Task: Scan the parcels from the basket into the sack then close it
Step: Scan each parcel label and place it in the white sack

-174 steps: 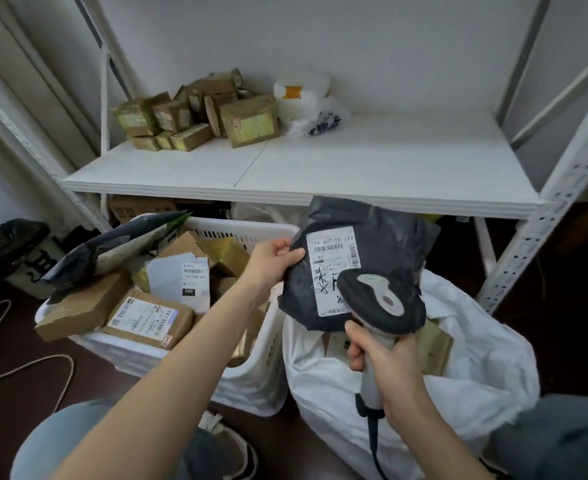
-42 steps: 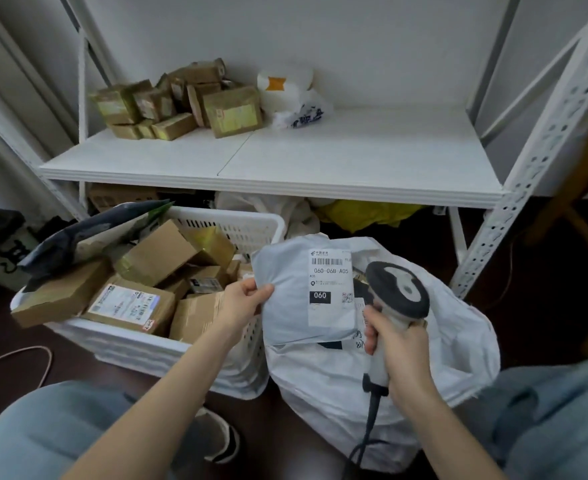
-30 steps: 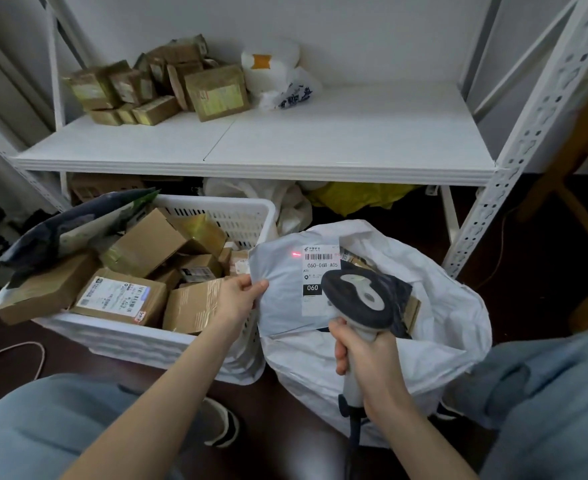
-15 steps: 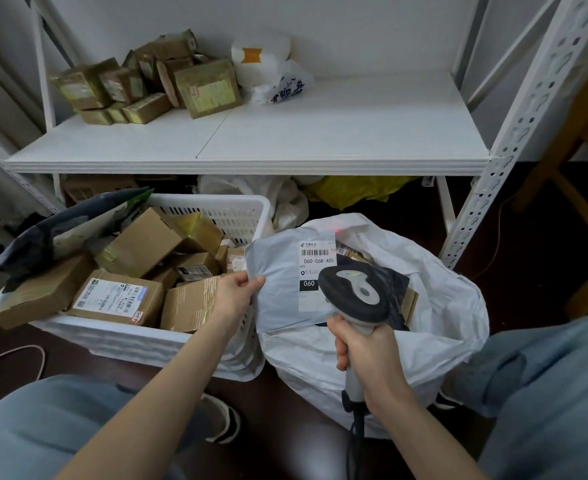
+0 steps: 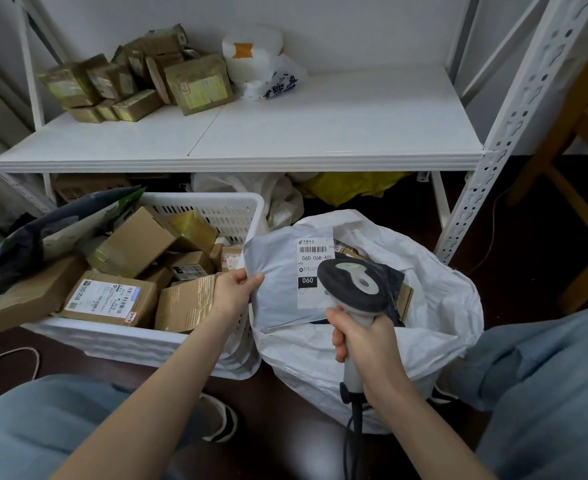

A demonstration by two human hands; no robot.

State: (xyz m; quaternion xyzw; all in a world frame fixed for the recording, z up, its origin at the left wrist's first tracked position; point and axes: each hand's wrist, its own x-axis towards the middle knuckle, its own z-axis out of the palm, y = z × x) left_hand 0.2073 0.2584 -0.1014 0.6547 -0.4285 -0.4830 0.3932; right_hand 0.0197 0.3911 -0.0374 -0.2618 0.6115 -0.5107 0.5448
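Observation:
My left hand [image 5: 234, 289] pinches the left edge of a grey mailer parcel [image 5: 278, 285], label up, over the open mouth of the white sack [image 5: 438, 306]. My right hand [image 5: 365, 341] grips the handle of a barcode scanner [image 5: 353, 285], whose dark head hangs over the label's lower right. A black bag parcel and brown boxes lie inside the sack, partly hidden. The white basket [image 5: 202, 206] at the left holds several cardboard boxes and a dark mailer [image 5: 53, 230].
A white metal shelf [image 5: 285, 133] stands behind, with small taped boxes [image 5: 140, 81] and a white plastic bag [image 5: 261, 64] at its back left. Yellow and white bags lie under it. A wooden chair [image 5: 583, 161] is at the right. My knees frame the bottom.
The black parcel held 5.8 s ago now lies in the sack. The grey mailer has been lowered toward the sack mouth with the scanner over its label; little motion in the last half second.

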